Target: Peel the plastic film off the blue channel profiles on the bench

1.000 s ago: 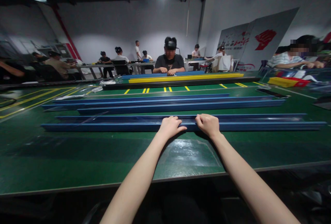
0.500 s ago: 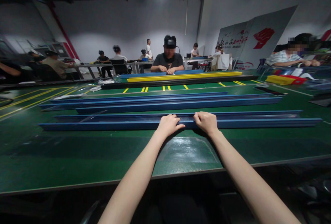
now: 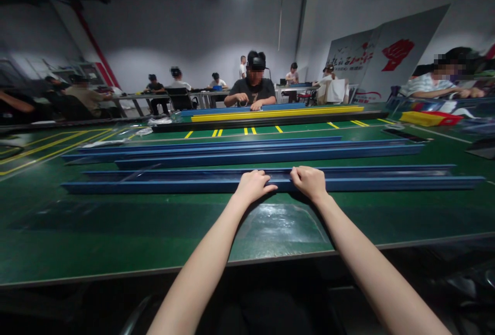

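A long blue U-shaped channel [image 3: 154, 187] lies lengthwise across the green table, its open side facing up. Near its middle, my left hand [image 3: 251, 186] grips the front wall, fingers curled over into the trough and thumb stretched along the front. My right hand [image 3: 310, 182] is closed on the same channel a short way to the right, its fingertips tucked inside and hidden from view. Between the two hands a short stretch of the channel shows. Farther back lies another blue channel [image 3: 270, 156], roughly parallel, with more blue lengths close behind it.
Clear plastic sheeting [image 3: 278, 224] covers the near part of the table [image 3: 116, 263]. Beyond the blue channels lie a black strip [image 3: 270, 122] and a yellow strip [image 3: 278, 113]. A co-worker [image 3: 253, 87] sits opposite. A yellow tray [image 3: 419, 118] stands at right.
My hands keep their grip on the channel, which stays in place. The co-worker opposite has raised one hand, and a standing person behind appears farther right. The view has shifted slightly.
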{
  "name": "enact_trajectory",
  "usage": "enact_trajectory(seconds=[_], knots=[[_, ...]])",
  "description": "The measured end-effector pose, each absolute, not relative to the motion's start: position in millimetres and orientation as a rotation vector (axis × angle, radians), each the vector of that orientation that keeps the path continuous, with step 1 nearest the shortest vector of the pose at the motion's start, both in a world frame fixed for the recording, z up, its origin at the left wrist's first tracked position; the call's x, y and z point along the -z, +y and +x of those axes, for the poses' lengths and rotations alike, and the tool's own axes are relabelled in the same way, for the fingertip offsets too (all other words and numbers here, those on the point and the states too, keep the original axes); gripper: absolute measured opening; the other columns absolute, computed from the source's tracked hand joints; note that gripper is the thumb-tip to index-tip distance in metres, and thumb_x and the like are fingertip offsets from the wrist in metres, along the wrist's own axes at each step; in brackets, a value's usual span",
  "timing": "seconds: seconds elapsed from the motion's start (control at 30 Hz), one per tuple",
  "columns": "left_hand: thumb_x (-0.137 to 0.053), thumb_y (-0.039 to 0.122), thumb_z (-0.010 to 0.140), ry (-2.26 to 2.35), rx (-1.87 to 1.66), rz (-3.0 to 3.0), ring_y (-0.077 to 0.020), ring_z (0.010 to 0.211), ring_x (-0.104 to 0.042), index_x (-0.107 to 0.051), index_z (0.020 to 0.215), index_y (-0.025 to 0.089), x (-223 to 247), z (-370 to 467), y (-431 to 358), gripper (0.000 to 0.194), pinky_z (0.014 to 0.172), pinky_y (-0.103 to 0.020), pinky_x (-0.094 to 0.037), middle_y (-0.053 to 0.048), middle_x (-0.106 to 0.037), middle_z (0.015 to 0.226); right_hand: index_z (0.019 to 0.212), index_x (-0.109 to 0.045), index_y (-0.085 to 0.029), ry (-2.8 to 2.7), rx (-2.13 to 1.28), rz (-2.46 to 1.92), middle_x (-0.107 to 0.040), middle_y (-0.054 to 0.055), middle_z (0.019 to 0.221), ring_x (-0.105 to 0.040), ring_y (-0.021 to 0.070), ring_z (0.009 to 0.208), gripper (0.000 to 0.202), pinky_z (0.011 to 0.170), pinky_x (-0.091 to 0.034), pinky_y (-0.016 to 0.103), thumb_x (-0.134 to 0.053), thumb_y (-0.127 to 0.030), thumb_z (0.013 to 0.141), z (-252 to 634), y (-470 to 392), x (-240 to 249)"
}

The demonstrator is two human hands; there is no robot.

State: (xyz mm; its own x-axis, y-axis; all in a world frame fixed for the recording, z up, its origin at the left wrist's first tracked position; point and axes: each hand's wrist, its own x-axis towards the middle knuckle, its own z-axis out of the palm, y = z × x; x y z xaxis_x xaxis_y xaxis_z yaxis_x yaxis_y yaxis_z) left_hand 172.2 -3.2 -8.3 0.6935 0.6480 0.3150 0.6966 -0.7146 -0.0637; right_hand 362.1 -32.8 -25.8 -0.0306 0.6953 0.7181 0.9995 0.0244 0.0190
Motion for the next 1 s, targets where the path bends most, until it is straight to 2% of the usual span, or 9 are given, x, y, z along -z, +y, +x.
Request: enact_trajectory(seconds=[1.0], knots=[[-0.044, 0.05, 0.081, -0.997, 0.49, -2.736, -0.0156, 0.084, -0.059, -0.061, 0.08, 0.019, 10.2, 173.3, -0.6, 0.036, 0.065, -0.023, -0.042, -0.001, -0.063, 0.089, 0.051, -0.058, -0.015, -1.769, 0.716, -1.791, -0.063, 0.005, 0.057, -0.054, 0.0105, 0.053, 0.043, 0.048, -0.02, 0.024, -0.033, -0.031, 0.083, 362.4, -32.6, 25.5]])
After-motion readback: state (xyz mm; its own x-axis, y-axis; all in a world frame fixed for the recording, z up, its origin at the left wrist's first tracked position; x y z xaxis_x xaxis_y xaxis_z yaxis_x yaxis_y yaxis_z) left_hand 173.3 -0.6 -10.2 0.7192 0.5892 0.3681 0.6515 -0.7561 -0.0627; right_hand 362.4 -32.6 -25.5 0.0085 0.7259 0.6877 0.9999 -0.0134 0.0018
